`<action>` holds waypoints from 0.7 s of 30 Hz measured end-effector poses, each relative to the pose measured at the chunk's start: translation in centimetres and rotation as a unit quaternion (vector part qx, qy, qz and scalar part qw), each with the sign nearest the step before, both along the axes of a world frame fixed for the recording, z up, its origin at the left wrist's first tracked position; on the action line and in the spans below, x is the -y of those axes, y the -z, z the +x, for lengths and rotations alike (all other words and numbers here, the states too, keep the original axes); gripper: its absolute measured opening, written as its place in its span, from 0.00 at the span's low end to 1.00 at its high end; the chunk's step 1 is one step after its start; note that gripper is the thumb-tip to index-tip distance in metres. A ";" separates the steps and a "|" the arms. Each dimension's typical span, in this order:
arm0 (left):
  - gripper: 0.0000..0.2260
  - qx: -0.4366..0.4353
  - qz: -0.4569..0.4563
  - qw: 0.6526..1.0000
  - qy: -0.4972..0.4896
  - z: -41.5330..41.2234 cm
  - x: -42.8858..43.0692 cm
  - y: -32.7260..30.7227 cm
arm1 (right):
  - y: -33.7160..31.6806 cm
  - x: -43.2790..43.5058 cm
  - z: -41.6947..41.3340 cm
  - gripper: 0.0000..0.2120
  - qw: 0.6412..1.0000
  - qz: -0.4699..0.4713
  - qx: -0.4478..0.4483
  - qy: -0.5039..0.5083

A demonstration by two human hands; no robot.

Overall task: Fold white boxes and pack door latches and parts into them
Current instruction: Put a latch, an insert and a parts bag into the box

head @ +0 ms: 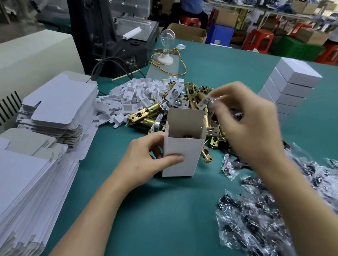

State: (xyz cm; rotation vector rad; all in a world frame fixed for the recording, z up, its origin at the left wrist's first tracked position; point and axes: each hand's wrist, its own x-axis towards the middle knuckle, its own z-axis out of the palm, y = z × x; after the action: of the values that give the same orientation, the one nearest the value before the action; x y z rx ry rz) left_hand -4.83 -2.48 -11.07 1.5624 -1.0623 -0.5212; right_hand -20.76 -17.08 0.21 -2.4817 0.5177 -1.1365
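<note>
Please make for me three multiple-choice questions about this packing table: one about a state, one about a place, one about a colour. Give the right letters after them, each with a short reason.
1. How is the white box that the left hand grips?
A. Upright, top open. B. Lying down, closed. C. Pressed flat.

2. Where is the right hand, which pinches a small part?
A. Inside the box. B. Over the pile of brass latches. C. On the flat cartons.

3. What colour is the table?
A. Red. B. White. C. Teal green.

Answers:
1 A: the box stands on its end and its mouth faces up, with the rear flap raised.
2 B: the hand hangs above the latches, beyond the box.
3 C: the bare surface around the box is teal green.
</note>
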 end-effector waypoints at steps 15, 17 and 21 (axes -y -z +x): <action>0.15 0.009 -0.001 0.999 0.042 -0.3 0.2 0.3 | 4.5 6.8 -3.5 0.08 0.917 -0.030 -0.379 0.123; 0.15 0.010 -0.005 0.999 0.042 -0.4 0.2 0.3 | 4.7 6.7 -3.6 0.09 0.913 -0.035 -0.385 0.130; 0.15 0.013 -0.006 0.999 0.045 -0.4 0.2 0.2 | 4.7 6.7 -4.1 0.09 0.887 -0.060 -0.434 0.145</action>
State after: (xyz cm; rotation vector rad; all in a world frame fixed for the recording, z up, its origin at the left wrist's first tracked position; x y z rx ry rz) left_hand -5.20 -2.68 -11.32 1.5202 -1.1575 -0.5548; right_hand -24.89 -23.75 -4.49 -3.0061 1.1025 -0.0428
